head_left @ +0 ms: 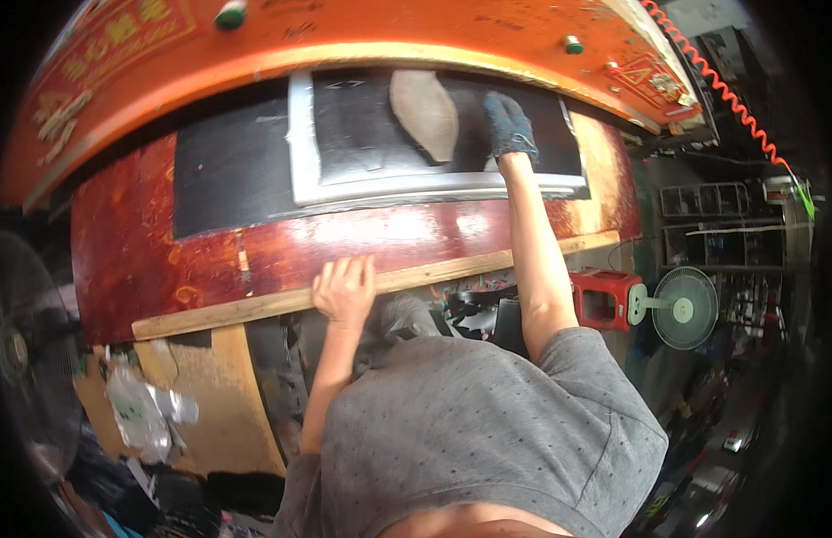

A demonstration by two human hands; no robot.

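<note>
My right hand (510, 125), in a dark blue knit glove, reaches far forward and lies flat on a black sheet (362, 125) in a silver frame (301, 152). Just left of the glove lies a tan, sole-shaped piece (425, 112); the glove is beside it, and I cannot tell whether they touch. My bare left hand (344, 289) curls its fingers over the pale wooden strip (228, 309) along the near edge of the red, worn work table (147, 260). A curved orange machine head (344, 40) hangs over the frame.
Two green buttons (229, 13) (572, 43) sit on the orange head. An orange coiled cable (721, 85) runs down at the right. A red plastic stool (604, 296) and a green fan (683, 308) stand right; another fan (21, 350) and crumpled plastic (138, 408) are at the left.
</note>
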